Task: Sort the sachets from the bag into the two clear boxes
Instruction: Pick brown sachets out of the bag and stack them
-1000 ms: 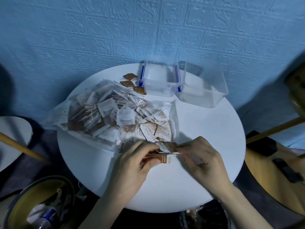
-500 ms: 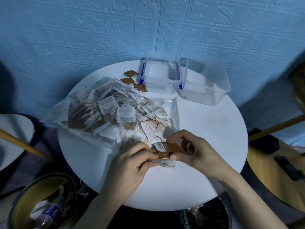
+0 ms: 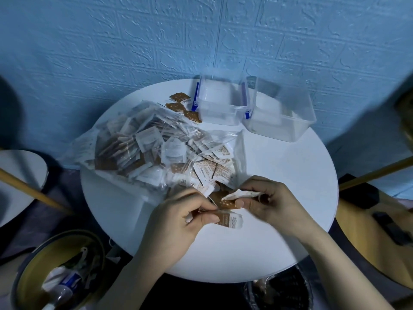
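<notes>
Sorting has barely started, I'd say. Nearest the camera, the left hand [image 3: 178, 220] pinches a brown-and-white sachet [image 3: 230, 220] at its edge, while the right hand [image 3: 270, 202] pinches a white sachet [image 3: 242, 194], both over the white table [image 3: 290, 175]. Behind them the clear bag [image 3: 156, 151] lies slumped and looks stuffed with small flat brown and white packets. Further back, three brown sachets [image 3: 181, 106] sit beside the blue-clipped box [image 3: 220, 104]. That box and the plain box [image 3: 281, 115] look empty.
</notes>
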Demonstrator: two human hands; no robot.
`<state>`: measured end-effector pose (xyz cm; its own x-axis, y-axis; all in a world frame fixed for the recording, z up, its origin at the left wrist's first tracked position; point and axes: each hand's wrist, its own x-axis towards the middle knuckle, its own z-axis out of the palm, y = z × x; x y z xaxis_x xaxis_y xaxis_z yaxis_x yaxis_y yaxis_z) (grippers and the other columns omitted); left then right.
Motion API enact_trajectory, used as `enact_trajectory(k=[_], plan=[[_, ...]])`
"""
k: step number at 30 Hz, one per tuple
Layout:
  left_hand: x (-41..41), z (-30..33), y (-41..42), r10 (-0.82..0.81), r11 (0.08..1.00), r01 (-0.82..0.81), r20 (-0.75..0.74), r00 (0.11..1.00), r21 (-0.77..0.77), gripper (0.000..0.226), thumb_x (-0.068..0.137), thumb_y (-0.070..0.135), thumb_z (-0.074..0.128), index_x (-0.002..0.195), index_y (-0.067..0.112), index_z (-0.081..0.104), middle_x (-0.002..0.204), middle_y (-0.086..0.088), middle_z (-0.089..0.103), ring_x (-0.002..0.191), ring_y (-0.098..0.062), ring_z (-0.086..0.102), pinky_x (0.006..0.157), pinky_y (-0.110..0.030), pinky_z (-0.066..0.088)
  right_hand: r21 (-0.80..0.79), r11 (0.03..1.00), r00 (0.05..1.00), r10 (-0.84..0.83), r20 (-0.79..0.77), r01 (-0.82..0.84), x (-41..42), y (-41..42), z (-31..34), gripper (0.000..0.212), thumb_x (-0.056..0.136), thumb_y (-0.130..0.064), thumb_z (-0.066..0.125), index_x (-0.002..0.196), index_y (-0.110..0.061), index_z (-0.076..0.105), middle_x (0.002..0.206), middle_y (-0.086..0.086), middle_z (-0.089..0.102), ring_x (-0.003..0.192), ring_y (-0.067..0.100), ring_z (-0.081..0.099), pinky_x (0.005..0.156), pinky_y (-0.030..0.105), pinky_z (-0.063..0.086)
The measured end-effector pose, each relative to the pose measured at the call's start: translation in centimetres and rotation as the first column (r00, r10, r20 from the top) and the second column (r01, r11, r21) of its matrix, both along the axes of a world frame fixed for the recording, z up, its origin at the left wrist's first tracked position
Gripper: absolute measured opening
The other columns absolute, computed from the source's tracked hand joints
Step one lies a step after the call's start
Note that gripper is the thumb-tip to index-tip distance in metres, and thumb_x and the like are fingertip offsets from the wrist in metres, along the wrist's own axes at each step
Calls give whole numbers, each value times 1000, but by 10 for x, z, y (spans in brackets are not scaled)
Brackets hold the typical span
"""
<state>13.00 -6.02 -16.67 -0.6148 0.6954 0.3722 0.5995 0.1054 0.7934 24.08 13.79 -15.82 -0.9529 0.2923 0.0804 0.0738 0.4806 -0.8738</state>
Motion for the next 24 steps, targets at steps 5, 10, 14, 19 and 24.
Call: enact_trajectory(k=[5,10,14,19,24], plan=[[-1,8,-9,72,997,-65,169,983,-50,20,66,27,76,83,33,66,69,18,62,59,-3,54,55,-12,37,-202,961,982,-191,-1,187,2,-3,4,14,91,-23,61,78,-18,64,57,3,46,56,14,36,50,24,27],[6,20,-10,16,1000,-15,388,922,-7,15,75,15,80,70,20,67,59,1,67,48,-9,57,47,-14,40,-209,956,978,-207,9,204,6,-1,8,13,95,-9,58,82,-10,57,60,2,47,56,15,40,52,24,32],[7,19,6,56,998,-47,483,874,-30,13,78,4,74,74,13,65,56,1,64,45,-10,55,43,-13,38,-359,897,964,-264,29,256,8,-4,3,10,94,-4,57,88,-10,62,62,4,56,52,14,46,49,20,38],[10,5,28,183,978,-134,354,917,-158,21,78,15,77,72,25,60,64,5,65,53,-16,58,55,-35,51,-285,890,927,-375,-10,357,15,5,-2,13,93,-1,58,87,-11,63,61,1,59,54,14,48,52,21,40],[24,22,30,192,907,-171,17,981,-385,22,85,42,67,88,32,48,80,20,50,77,-6,46,64,-27,32,-170,892,894,-438,-95,419,25,9,-3,15,86,-3,69,79,-17,66,65,4,61,58,13,47,57,21,38]])
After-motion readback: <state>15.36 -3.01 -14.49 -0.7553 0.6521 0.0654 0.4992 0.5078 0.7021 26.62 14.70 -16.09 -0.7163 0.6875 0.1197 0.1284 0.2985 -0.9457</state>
